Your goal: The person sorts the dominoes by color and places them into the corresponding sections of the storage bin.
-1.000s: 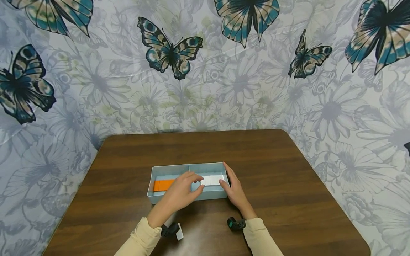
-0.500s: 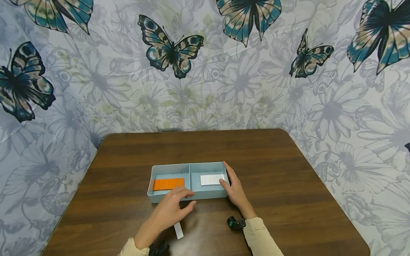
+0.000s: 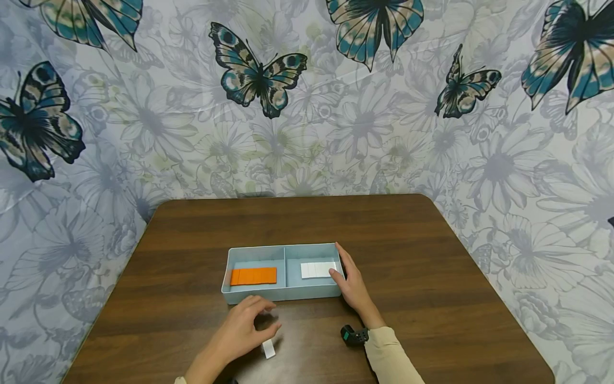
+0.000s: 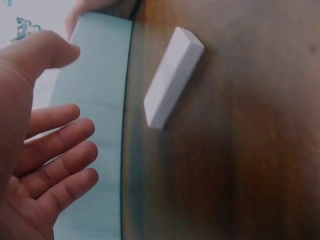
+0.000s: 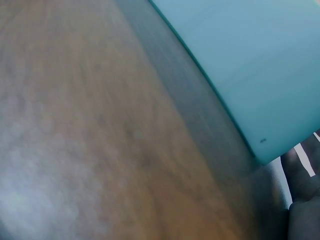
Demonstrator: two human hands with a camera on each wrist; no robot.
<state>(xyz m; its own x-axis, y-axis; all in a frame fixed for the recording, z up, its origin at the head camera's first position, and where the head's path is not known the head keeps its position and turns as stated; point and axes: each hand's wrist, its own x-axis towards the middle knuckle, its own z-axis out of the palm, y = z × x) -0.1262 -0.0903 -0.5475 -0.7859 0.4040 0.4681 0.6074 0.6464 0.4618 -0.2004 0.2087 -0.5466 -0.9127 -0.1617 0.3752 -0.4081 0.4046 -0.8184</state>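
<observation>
A pale blue two-compartment box (image 3: pixel 307 293) stands on the table. Orange blocks (image 3: pixel 253 276) lie side by side in its left compartment, and white blocks (image 3: pixel 315 270) in the right one. My right hand (image 3: pixel 355 290) grips the box's right end, thumb over the rim and fingers along the outer wall. Before the box, my left hand (image 3: pixel 242 328) hovers with relaxed, parted fingers and holds nothing. Just beyond its thumb a single white rectangular block (image 4: pixel 172 80) lies on the wood, partly hidden by that hand in the head view.
The brown wooden table (image 3: pixel 431 309) has rounded far corners. Behind it hangs a floral cloth with butterflies (image 3: pixel 261 80). A black wrist strap device (image 3: pixel 354 336) sits on the right wrist.
My left hand has come back from over the box toward the near side, down beside the loose white block. The right hand and the box have stayed put.
</observation>
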